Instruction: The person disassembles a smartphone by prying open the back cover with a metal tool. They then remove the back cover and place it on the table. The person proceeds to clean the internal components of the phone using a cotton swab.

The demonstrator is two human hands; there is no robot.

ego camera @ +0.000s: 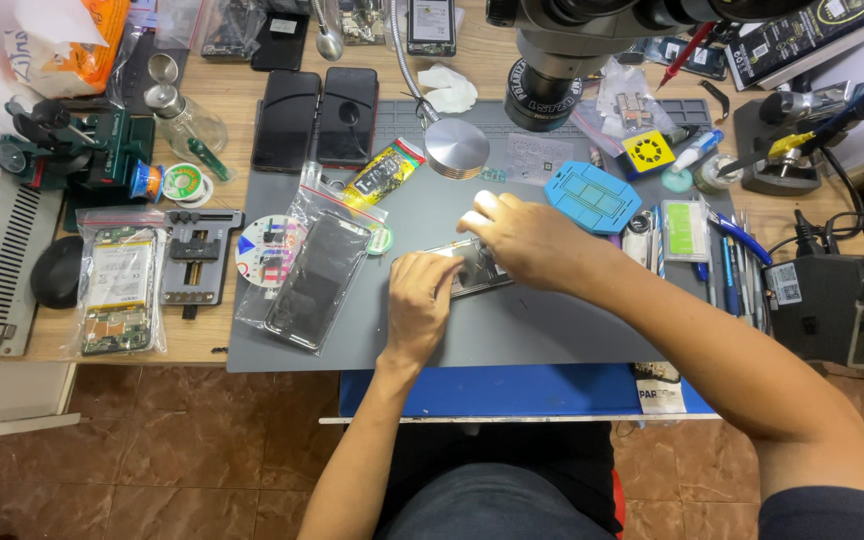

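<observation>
Both hands close on the opened phone (472, 268): the left hand (417, 295) has its grip on the near-left edge, the right hand (524, 240) presses fingers over its top. It lies flat on the grey mat (552, 330) covering the counter (242, 95). Left of it on that mat rests a bagged screen (314, 280); right sits a blue tray (593, 196).

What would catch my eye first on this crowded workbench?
Both hands meet mid-mat: the left hand and right hand bear on a small opened phone on the grey mat. Above them hang a microscope and a round lamp. Left of the hands lies a bagged phone.
</observation>
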